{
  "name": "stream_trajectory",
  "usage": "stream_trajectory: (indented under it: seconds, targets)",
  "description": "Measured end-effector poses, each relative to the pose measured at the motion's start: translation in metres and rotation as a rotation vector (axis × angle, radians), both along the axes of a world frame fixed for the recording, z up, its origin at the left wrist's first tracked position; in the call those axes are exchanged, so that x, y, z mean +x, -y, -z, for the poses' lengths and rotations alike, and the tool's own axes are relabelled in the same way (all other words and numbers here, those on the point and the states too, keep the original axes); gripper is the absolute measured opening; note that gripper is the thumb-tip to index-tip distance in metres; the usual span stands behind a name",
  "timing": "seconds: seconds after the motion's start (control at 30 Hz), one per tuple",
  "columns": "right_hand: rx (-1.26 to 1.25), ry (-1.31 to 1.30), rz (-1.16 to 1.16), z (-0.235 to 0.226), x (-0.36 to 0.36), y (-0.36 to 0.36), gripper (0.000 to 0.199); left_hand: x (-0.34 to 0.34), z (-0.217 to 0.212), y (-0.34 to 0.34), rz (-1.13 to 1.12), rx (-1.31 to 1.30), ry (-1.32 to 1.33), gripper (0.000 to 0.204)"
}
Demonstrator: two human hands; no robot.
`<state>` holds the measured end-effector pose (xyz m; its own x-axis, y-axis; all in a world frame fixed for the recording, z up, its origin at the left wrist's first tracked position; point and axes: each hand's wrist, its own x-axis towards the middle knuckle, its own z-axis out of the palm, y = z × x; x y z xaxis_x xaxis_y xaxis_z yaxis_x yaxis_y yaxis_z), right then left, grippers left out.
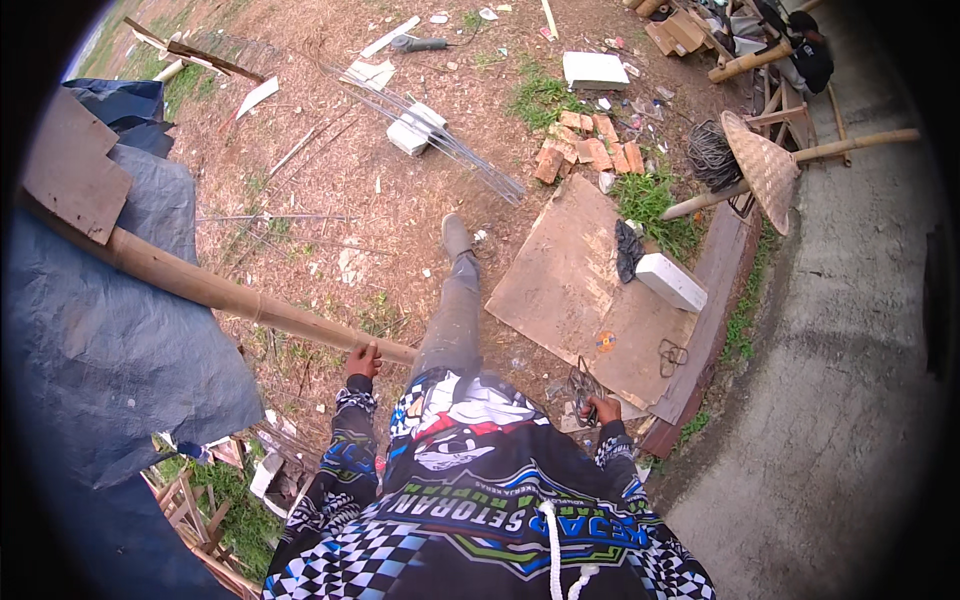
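Observation:
My left hand (364,360) is at the near end of a bamboo pole (235,295), its fingers bent against the pole. That pole runs along the edge of a blue tarp on my left. In my right hand (603,409), beside my right hip, is a bundle of thin dark wire (582,385) with loose loops. The fingers are closed around it, and part of the bundle is hidden by the hand. A large brown board (550,275) lies on the ground ahead of that hand, with another dark wire loop (672,357) on it.
The blue tarp (110,330) covers the left side. Ahead lie thin metal rods (440,140) across a white block (415,130), an angle grinder (418,44) and broken bricks (590,147). A woven conical hat (762,170) hangs at a bamboo post. A person (808,55) is at the far right.

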<state>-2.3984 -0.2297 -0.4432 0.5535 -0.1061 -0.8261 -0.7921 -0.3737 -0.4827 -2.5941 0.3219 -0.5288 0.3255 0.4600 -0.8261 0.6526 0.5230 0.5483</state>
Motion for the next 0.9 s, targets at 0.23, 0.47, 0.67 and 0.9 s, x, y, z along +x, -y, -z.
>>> stream_trajectory:
  seconds: [0.23, 0.47, 0.67, 0.9]
  targets:
    - [-0.100, -0.355, -0.221, -0.044, 0.114, -0.092, 0.028, 0.035, 0.043, -0.049, 0.089, -0.415, -0.594, 0.039]
    - [-0.219, -0.300, -0.322, -0.072, 0.217, -0.172, 0.033, 0.321, -0.044, -0.174, -0.021, -0.017, -0.044, 0.048]
    - [-0.254, -0.245, -0.345, -0.041, 0.352, -0.208, 0.037, 0.543, -0.086, -0.273, -0.061, 0.071, 0.208, 0.047]
    - [-0.260, 0.056, -0.782, 0.068, 0.604, -0.232, 0.043, 0.757, -0.122, -0.331, 0.232, 0.158, 0.325, 0.048]
